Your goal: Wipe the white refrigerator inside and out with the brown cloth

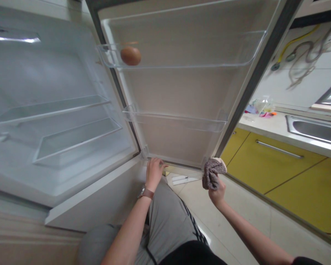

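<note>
My right hand (217, 192) is closed around a bunched grey-brown cloth (212, 176), which touches the lower right corner of the opened refrigerator door (179, 143). At the door's lower left edge is my left hand (154, 172), a watch on its wrist, fingers apart with nothing in them. Whether its fingertips press on the door edge is hard to see. Clear door racks cross the inner panel, and a brown egg (130, 56) lies at the left end of the top rack (187, 55). A lower rack (176, 119) sits above my hands.
The refrigerator interior (44, 70) on the left has glass shelves (79, 136). Yellow cabinets (278, 162) stand to the right under a counter (262, 123) with a steel sink (317, 129) and plastic bags (262, 106). Hoses (306, 51) hang on the wall. Pale floor tiles lie below.
</note>
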Demonstrator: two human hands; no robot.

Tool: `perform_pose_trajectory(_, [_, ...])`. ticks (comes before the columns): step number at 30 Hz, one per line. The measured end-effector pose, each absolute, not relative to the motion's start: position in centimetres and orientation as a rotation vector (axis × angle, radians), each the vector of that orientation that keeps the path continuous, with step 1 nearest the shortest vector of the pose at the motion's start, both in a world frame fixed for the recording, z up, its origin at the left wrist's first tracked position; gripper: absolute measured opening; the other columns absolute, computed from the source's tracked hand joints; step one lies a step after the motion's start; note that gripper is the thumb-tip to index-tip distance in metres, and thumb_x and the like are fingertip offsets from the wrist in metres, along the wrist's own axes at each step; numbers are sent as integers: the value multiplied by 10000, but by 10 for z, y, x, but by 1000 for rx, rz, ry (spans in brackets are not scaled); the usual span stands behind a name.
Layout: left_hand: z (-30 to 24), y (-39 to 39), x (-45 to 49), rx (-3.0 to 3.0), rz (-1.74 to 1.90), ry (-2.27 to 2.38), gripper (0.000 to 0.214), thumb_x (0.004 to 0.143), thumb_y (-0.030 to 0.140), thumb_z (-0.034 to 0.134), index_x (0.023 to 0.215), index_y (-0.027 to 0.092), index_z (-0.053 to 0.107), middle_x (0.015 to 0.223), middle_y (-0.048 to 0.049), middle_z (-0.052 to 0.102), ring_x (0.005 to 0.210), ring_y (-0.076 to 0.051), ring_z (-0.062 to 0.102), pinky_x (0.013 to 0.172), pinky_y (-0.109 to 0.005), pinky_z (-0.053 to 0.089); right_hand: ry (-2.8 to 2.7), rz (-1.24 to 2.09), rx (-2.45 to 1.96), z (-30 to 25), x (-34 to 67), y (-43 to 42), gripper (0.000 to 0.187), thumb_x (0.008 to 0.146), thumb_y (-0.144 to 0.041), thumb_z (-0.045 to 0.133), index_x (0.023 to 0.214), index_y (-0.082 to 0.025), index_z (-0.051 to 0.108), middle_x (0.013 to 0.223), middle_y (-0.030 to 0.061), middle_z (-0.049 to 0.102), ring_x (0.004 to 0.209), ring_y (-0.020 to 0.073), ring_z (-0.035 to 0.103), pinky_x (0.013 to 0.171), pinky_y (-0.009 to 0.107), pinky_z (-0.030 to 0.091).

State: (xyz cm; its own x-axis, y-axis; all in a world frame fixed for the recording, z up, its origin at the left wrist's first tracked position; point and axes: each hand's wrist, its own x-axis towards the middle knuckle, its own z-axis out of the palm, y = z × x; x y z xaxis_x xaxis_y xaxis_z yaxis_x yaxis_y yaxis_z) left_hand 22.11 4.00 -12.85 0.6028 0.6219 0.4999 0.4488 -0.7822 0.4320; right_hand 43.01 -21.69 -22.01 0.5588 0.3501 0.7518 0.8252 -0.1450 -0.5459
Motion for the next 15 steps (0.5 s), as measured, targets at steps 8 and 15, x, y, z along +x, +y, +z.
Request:
perform_pose_trajectory(8, [-127, 39, 222, 2569, 945, 874, 190, 976, 269, 631, 798, 203, 634, 887, -56, 700, 942, -259, 604, 853, -379, 442, -1021, -606, -1685, -220, 432, -216, 339, 877, -246, 527, 1144, -170, 721, 1083, 123, 775, 987, 251, 758, 841, 316, 590])
perform_pose_trajectory(15, [-125, 38, 221, 2559, 930, 880, 171, 969, 250, 636, 805, 200, 638, 897, -59, 695, 971, -254, 612, 889, -382, 446, -979, -598, -1714, -219, 431, -216, 381, 834, -259, 540, 1157, -165, 719, 1073, 127, 778, 975, 263, 761, 840, 330, 596])
